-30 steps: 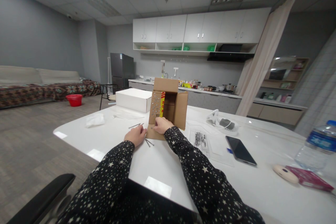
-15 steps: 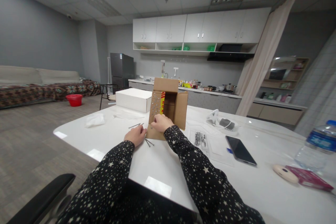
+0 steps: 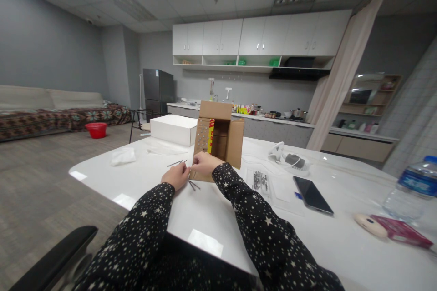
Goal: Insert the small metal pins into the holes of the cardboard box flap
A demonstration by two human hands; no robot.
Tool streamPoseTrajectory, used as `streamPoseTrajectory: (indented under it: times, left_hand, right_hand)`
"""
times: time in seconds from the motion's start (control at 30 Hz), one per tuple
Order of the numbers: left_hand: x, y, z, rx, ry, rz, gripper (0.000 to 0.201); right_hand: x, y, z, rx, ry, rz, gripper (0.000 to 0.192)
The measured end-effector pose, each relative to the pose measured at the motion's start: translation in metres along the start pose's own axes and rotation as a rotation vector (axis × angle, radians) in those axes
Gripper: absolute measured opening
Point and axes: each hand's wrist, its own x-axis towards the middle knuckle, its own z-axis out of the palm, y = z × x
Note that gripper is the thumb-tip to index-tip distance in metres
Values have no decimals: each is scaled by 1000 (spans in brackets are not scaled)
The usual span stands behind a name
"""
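An open brown cardboard box (image 3: 235, 145) stands in front of me. Small round metallic dots (image 3: 203, 135) in rows mark its left flap, beside a yellow and red strip (image 3: 211, 135). At the flap's lower left edge, my left hand (image 3: 175, 176) rests with curled fingers; what they grip, if anything, is hidden. My right hand (image 3: 205, 163) is closed in a pinch over the flap's lower part, its fingertips close to the left hand; I cannot make out anything in them. Thin metal rods, like long screws or nails (image 3: 194, 185), lie below and left of the hands.
Behind the box sits a white box (image 3: 173, 129). A crumpled white bag (image 3: 123, 156) lies left. To the right are a clear case of small dark metal parts (image 3: 261, 182), a phone (image 3: 313, 195), a white cable bundle (image 3: 294, 162), a water bottle (image 3: 414, 191) and a dark red packet (image 3: 403, 232).
My right hand has moved slightly left and down along the flap, closer to my left hand. The left hand and the box have hardly moved.
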Motion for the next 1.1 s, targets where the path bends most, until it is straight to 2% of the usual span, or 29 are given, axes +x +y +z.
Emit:
streamPoseTrajectory:
  times: [0.2,0.33,0.5,0.67,0.77,0.83,0.93,1.03,1.1]
  left_hand:
    - [1,0,1,-5,-2,-8,37]
    - [0,1,1,4,-8,-5,36]
    - [0,1,0,7,-11,-11,37]
    - [0,0,0,14,-26,-10,39]
    - [-1,1,0,33,-30,-2,41]
    - [-2,1,0,50,-34,5,41]
    - [-3,2,-2,67,-38,9,40]
    - [-4,3,-4,69,-36,6,39]
    - [-4,3,-5,64,-37,7,38]
  right_hand:
    - [-2,5,4,46,-194,-17,20]
    - [-4,5,5,105,-336,28,16]
    - [-4,3,6,162,-423,90,11]
    - [-6,4,7,112,-458,74,11]
    - [-5,6,9,90,-403,74,15]
    - [-4,7,10,82,-313,59,18]
    - [-4,5,15,44,-61,46,19]
    - [-10,2,22,-52,197,99,20]
    - [-18,2,29,-141,275,119,21]
